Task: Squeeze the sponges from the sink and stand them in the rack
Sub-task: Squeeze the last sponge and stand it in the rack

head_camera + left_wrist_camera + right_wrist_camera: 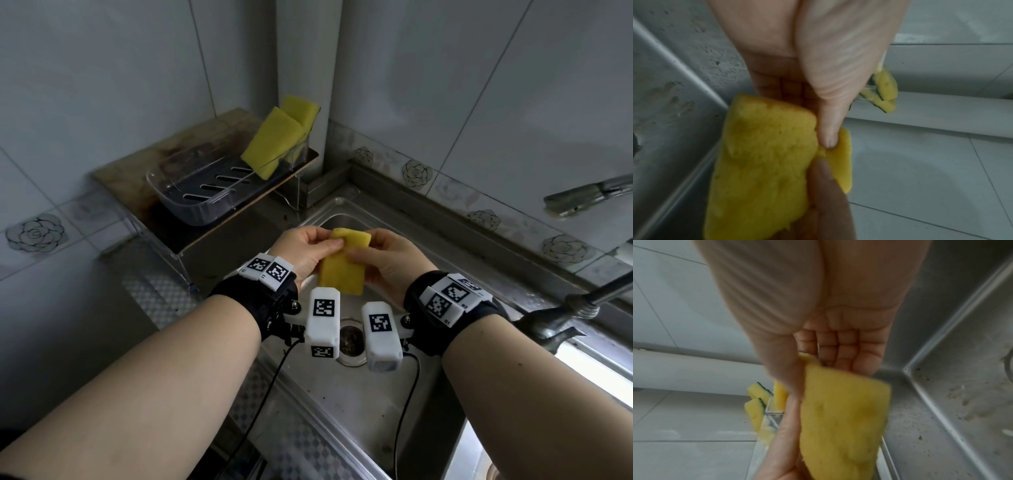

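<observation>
A yellow sponge [344, 262] is held over the steel sink [376, 404] between both hands. My left hand [305, 248] pinches its left edge with the thumb [828, 129] pressed on top. My right hand [387, 257] grips the right edge, thumb across the sponge [842, 418]. The sponge [764, 162] bends slightly under the thumbs. Two more yellow sponges [277, 137] stand leaning at the right end of a clear plastic rack [191, 202] on the shelf at the back left; the same sponges [756, 402] show in the right wrist view.
The rack sits on a worn wooden board [137, 164] over a clear stand. The drain [349, 339] lies below my wrists. A metal tap [582, 301] reaches in from the right, and another fitting [589, 195] sticks out of the tiled wall.
</observation>
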